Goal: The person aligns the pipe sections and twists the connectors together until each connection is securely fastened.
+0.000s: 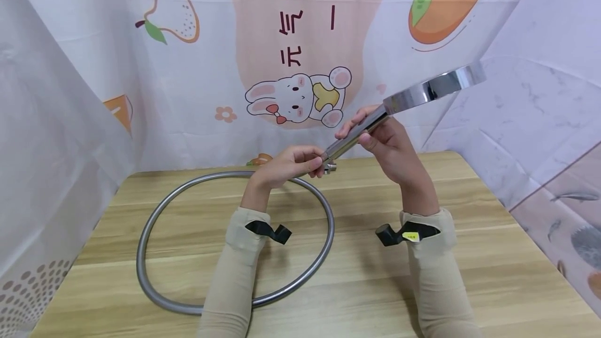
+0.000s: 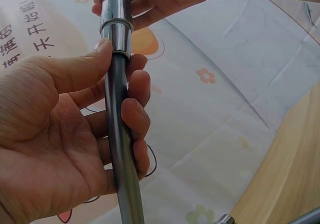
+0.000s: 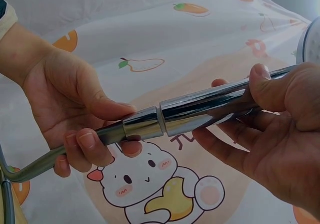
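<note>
A chrome handheld shower head (image 1: pixel 434 87) is held up at a slant above the table, its round head toward the upper right. My right hand (image 1: pixel 393 147) grips its handle (image 3: pixel 210 106), thumb on one side and fingers on the other. At the handle's lower end sits the chrome connector (image 3: pixel 142 124) of a grey shower hose (image 2: pixel 120 144), lined up with the handle, a thin seam showing between them. My left hand (image 1: pixel 287 165) holds the hose just below, the thumb tip at the connector and the fingers curled round the hose.
The rest of the hose (image 1: pixel 142 244) lies in a wide loop on the wooden table (image 1: pixel 366 286), passing under the left forearm. A small metal fitting (image 1: pixel 331 167) shows just beyond the left fingers. A printed curtain (image 1: pixel 197 82) hangs behind the table's far edge.
</note>
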{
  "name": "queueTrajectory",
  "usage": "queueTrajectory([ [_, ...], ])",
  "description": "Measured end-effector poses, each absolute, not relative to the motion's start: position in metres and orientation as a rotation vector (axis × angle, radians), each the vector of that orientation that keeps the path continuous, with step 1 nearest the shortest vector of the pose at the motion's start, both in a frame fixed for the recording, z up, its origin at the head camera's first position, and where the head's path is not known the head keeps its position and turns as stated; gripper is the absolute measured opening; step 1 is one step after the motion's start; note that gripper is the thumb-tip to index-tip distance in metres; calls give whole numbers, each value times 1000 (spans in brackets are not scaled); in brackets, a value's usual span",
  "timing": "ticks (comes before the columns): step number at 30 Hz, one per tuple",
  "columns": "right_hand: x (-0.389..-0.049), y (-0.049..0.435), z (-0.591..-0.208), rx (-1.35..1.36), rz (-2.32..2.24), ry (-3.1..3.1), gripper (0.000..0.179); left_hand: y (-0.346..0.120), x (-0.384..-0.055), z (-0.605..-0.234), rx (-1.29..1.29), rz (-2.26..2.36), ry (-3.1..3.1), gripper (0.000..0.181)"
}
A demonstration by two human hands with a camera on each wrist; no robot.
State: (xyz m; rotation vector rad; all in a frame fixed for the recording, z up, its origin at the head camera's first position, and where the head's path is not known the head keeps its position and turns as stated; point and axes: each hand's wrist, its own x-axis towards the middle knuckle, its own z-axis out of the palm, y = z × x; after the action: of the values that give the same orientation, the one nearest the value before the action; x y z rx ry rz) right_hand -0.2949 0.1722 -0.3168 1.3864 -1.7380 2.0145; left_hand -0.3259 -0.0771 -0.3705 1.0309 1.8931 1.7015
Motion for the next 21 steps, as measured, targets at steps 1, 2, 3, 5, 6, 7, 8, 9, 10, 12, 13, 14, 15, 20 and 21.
queueTrajectory([
  [1, -295, 172, -317, 1386, 2018, -1734, 28, -77, -326, -370, 1028, 1701, 1893, 21],
  [2, -295, 172, -317, 1384, 2021, -1732, 28, -77, -326, -370, 1024, 1703, 1891, 22],
  [3, -295, 172, -317, 1383, 2020, -1732, 28, -77, -326, -370, 1018, 1705, 1890, 22],
  [5, -295, 173, -318, 1380, 2018, -1736, 28, -76, -325, -370, 1009, 1710, 1885, 22],
  [6, -294, 173, -318, 1378, 2016, -1738, 28, -76, -325, -370, 1006, 1710, 1884, 21],
  [7, -294, 173, -318, 1377, 2013, -1741, 28, -76, -325, -370, 1006, 1710, 1882, 21],
  [8, -294, 173, -318, 1376, 2010, -1744, 28, -76, -325, -370, 1005, 1711, 1880, 21],
  [9, -294, 173, -317, 1377, 2009, -1745, 27, -76, -325, -371, 1006, 1710, 1882, 21],
  [10, -294, 173, -317, 1376, 2009, -1746, 27, -77, -326, -371, 1008, 1710, 1881, 21],
  [12, -294, 173, -317, 1379, 2010, -1745, 27, -77, -326, -371, 1015, 1709, 1881, 22],
  [13, -295, 173, -317, 1380, 2010, -1744, 27, -77, -326, -371, 1017, 1710, 1880, 23],
  [14, -295, 173, -316, 1381, 2009, -1744, 27, -77, -326, -371, 1021, 1709, 1880, 25],
  [15, -295, 173, -316, 1382, 2007, -1743, 27, -77, -326, -371, 1026, 1710, 1879, 26],
  [20, -294, 172, -316, 1380, 2003, -1741, 27, -77, -326, -371, 1041, 1702, 1884, 28],
  [21, -294, 172, -316, 1377, 2002, -1740, 27, -77, -326, -371, 1044, 1701, 1882, 28],
])
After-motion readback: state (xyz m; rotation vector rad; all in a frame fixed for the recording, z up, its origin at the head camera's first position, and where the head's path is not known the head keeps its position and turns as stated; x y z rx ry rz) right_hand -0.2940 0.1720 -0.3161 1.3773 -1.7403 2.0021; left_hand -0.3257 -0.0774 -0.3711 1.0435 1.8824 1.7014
